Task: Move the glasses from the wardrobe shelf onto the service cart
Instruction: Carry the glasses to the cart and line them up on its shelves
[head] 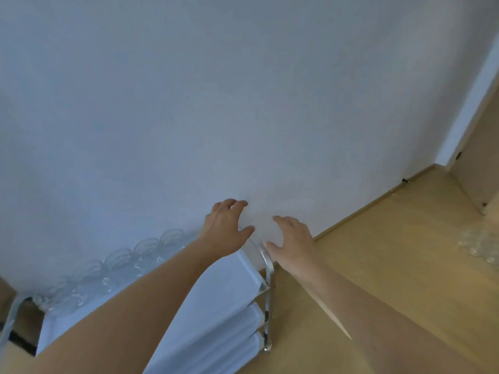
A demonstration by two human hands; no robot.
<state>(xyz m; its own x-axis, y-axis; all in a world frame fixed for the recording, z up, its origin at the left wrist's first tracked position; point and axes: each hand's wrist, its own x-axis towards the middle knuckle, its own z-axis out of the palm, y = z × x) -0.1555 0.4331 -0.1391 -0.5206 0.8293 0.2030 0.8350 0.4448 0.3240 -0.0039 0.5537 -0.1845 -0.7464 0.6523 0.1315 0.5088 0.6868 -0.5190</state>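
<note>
A row of clear glasses (118,263) stands along the back edge of the service cart's white top shelf (232,276), against the wall. My left hand (229,228) hovers over the cart's right end with its fingers spread and slightly bent. My right hand (293,238) is just beside it, above the cart's chrome end rail (267,263), with its fingers also spread. Neither hand plainly holds anything. A faint pale blur lies between them; I cannot tell what it is. The wardrobe is out of view.
The cart has two lower white shelves (251,317) and stands against a plain white wall (216,103). Wooden floor (378,252) extends to the right. Blurred clear glass objects (478,245) lie on the floor at the far right. A door frame (464,122) stands at the upper right.
</note>
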